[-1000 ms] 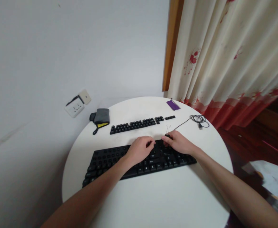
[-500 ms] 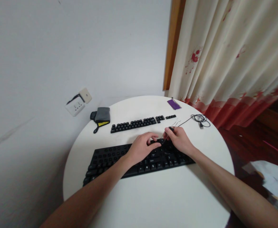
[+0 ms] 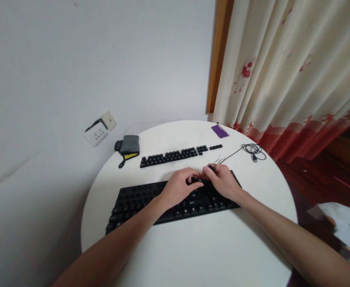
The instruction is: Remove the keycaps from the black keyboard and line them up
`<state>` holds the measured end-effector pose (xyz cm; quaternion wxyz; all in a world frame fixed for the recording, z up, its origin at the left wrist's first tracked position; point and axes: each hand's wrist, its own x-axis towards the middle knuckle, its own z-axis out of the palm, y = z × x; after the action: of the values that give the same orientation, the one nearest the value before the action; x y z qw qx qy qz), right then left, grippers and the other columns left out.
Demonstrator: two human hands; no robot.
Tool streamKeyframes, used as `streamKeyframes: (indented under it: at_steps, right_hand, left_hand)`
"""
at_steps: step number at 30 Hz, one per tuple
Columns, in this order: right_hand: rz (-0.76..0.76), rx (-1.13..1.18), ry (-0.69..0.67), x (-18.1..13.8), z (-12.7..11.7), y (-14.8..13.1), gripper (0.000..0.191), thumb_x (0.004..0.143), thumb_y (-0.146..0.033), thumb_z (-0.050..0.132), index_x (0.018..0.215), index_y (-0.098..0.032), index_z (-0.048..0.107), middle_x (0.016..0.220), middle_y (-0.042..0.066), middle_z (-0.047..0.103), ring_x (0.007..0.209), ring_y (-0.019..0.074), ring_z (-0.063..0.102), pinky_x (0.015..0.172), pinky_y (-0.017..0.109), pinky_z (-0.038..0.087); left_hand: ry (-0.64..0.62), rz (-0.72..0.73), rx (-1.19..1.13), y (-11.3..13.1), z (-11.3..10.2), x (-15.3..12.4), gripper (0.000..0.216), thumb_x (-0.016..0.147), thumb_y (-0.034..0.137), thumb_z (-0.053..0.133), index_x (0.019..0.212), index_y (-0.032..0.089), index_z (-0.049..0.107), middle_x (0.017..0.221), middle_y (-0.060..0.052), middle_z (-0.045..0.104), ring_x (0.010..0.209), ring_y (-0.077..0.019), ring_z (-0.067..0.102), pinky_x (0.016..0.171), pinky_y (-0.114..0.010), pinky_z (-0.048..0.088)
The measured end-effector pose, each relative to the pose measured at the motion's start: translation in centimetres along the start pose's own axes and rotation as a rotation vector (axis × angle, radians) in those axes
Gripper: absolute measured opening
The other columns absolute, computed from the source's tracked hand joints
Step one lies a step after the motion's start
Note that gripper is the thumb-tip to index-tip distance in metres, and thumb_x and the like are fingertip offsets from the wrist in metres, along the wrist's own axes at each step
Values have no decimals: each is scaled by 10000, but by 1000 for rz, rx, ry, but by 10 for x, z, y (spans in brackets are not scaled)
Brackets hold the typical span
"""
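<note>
A black keyboard (image 3: 139, 197) lies across the round white table (image 3: 192, 247). My left hand (image 3: 179, 187) rests on its upper middle keys with the fingers curled. My right hand (image 3: 222, 181) sits just to the right of it, pinched round a small wire keycap puller (image 3: 218, 160) whose loops stick out past the fingers. The two hands almost touch above the same spot on the keyboard. Behind them, a row of loose black keycaps (image 3: 169, 156) lies on the table.
A grey pouch (image 3: 129, 145) with a yellow edge sits at the back left. A purple card (image 3: 219, 130) and the coiled keyboard cable (image 3: 252, 150) lie at the back right. Wall sockets (image 3: 98, 129) sit on the left wall, a curtain (image 3: 288, 71) hangs on the right.
My right hand lifted the puller off the keyboard, then brought it back down and left toward my left hand. My left hand's fingers curled in toward it.
</note>
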<state>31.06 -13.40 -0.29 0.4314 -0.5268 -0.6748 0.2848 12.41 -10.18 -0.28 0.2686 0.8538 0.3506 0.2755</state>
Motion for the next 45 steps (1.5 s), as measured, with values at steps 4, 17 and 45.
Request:
streamKeyframes:
  at_steps: [4,17,45]
  right_hand:
    - [17,8,33,-1,1,0,411,952,-447,433,743,-165,647,701,31,671,662,166,603,661,274,453]
    - [128,344,-88,4,6,6,370,932,-462,472,962,-132,637,724,58,702,618,156,665,515,231,469]
    - [67,126,-37,0,5,-1,327,936,-361,442,779,-162,648,627,5,654,558,130,565,577,243,429]
  left_hand:
    - [37,0,-40,0,0,1,243,785,291,718,1010,212,670,926,-19,677,749,-154,571,697,-272,466]
    - [78,18,-71,0,1,0,232,810,162,665,1030,214,614,970,-12,632,788,-137,567,752,-269,479]
    - [38,117,-42,-1,-1,-1,156,828,225,695,978,209,657,943,-27,648,825,-157,592,735,-279,489]
